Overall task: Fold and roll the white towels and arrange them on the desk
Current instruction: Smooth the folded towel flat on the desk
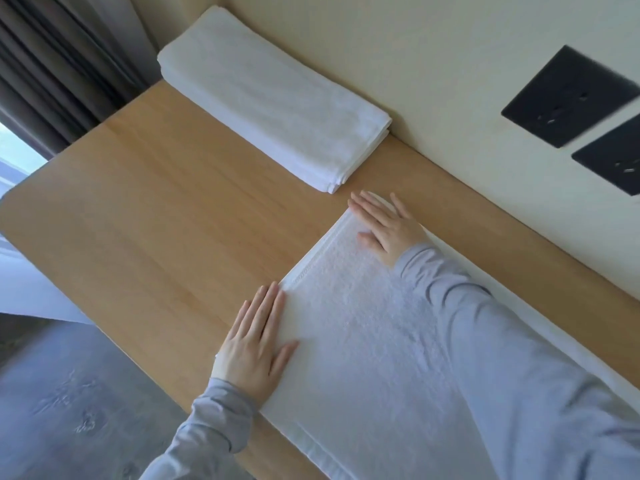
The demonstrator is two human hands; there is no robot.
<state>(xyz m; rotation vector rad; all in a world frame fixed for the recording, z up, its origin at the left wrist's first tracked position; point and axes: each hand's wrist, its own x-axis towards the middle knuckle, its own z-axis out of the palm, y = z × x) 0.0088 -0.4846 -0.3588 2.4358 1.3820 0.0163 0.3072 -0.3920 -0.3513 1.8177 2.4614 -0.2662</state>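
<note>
A white towel lies spread flat on the wooden desk, running from the middle toward the lower right. My left hand lies flat with straight fingers on the towel's near left edge. My right hand presses flat on the towel's far corner, fingers straight and spread. A stack of folded white towels rests at the back of the desk against the wall, apart from the spread towel.
A cream wall borders the desk's far side, with two black socket plates on it. Dark curtains hang at the upper left. The desk's near edge drops to grey floor.
</note>
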